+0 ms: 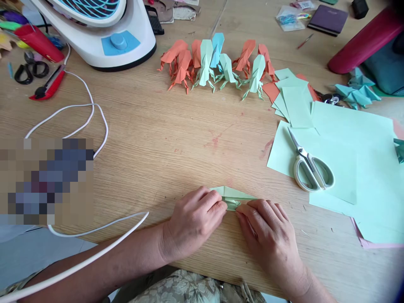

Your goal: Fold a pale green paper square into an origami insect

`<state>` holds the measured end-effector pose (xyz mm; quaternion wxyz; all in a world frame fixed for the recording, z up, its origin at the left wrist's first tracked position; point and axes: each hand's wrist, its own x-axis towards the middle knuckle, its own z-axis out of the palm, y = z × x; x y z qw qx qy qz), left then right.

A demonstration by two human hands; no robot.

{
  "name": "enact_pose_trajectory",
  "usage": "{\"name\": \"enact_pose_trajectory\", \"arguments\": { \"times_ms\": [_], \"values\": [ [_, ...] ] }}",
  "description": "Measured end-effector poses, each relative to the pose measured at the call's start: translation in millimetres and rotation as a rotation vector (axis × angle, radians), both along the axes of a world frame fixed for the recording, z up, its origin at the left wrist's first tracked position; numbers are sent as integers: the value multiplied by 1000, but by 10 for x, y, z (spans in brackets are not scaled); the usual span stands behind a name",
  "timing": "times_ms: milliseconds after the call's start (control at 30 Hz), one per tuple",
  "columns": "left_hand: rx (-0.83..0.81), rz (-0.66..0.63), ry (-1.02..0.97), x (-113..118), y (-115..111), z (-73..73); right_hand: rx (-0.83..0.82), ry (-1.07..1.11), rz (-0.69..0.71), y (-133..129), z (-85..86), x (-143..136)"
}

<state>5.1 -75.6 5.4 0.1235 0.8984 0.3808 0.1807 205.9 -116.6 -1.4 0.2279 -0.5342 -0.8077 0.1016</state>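
Observation:
Near the front edge of the table, a folded piece of light green paper [232, 192] lies between my two hands. My left hand [197, 221] is closed on its left side, thumb and fingers pinching the folds. On the other side, my right hand [269, 235] is closed too, its fingertips pressing the paper's right end and lower edge. An upper flap rises to a low peak, and narrow creased layers show beneath it. My fingers hide both ends of the paper.
Several folded paper figures [206, 63] stand at the back. Scissors [311, 168] lie on green sheets [366, 139] at right, beside cut paper pieces [296, 103]. A white fan [139, 46], a red cutter [50, 82] and a white cable [105, 122] occupy the left.

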Motion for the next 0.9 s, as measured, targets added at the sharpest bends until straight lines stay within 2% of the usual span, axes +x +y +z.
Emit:
{"name": "enact_pose_trajectory", "arguments": {
  "times_ms": [433,733,900],
  "values": [
    [-57,-7,-7,-5,36,12,10,34,-120,-121,-22,286],
    [-67,-10,-12,7,56,42,-8,25,-38,-43,28,127],
    [-95,-1,-42,5,65,54,-38,38,-83,-27,-6,109]
  ]
}}
